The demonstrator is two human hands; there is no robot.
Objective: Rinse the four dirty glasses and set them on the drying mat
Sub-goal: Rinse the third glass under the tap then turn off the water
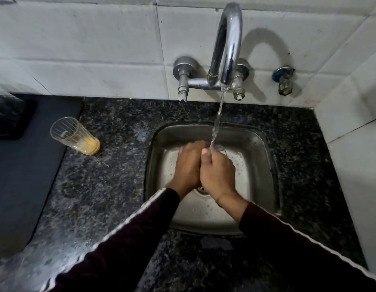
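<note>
Over the steel sink (pixel 265 165) my right hand (pixel 217 173) grips a clear glass (pixel 222 149); only its rim shows past my fingers. Water from the chrome tap (pixel 227 43) falls onto that rim. My left hand (pixel 189 165) is curled against the right one and touches the same glass, which is mostly hidden. A second glass (pixel 74 137) with orange residue at its bottom stands on the granite counter, at the edge of the dark drying mat (pixel 25 175).
The black speckled counter (pixel 102 186) surrounds the sink and looks wet. A dark object (pixel 8 116) sits at the mat's far left corner. White tiled walls stand behind and to the right. A small valve (pixel 284 81) sticks out right of the tap.
</note>
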